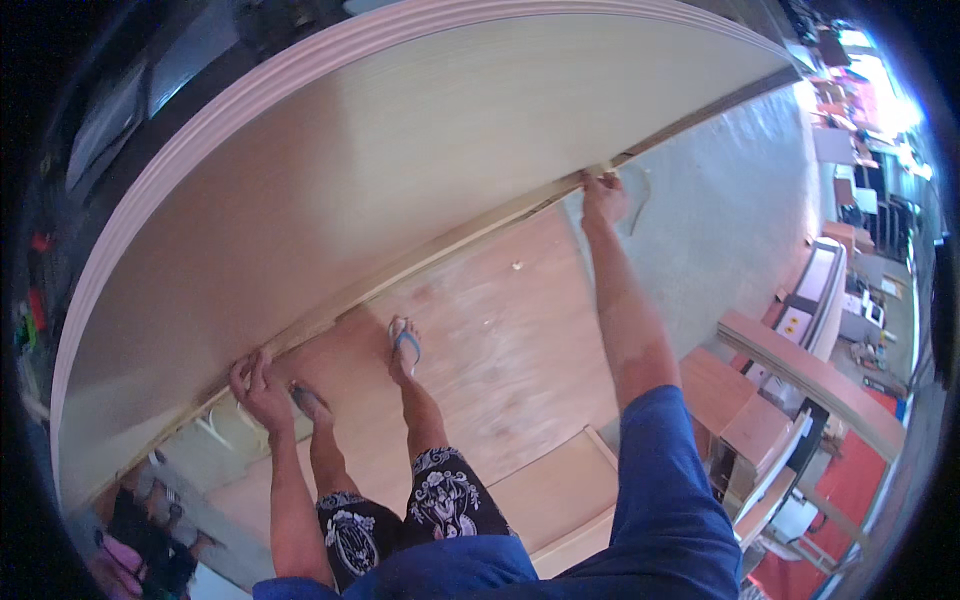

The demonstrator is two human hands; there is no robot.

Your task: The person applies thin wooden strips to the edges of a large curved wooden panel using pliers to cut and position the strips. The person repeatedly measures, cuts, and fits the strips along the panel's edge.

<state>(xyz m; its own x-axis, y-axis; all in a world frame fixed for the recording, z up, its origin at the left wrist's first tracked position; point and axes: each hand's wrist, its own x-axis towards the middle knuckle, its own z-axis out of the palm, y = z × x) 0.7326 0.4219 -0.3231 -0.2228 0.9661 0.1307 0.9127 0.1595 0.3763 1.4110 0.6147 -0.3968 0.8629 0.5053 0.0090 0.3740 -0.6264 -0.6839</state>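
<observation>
A large pale wooden board [420,130] stretches across the upper left of the head view, with a pinkish grooved moulding [200,115] along its curved far side. A thin wooden batten [440,246] runs along its near edge. My left hand [262,395] grips that edge near its lower left end, its fingers bent over the wood. Farther right, my right hand [604,200] is closed on the same edge; its fingertips are partly hidden. Below the edge, my feet in blue-strapped flip-flops stand on a reddish-brown sheet [500,330].
Grey floor [710,190] lies beyond the sheet. A wooden frame piece [560,490] rests near my legs. To the right are a long pinkish beam [810,385], brown boxes [735,410] and stacked furniture parts. What seems a person in dark clothing [150,545] is at the lower left.
</observation>
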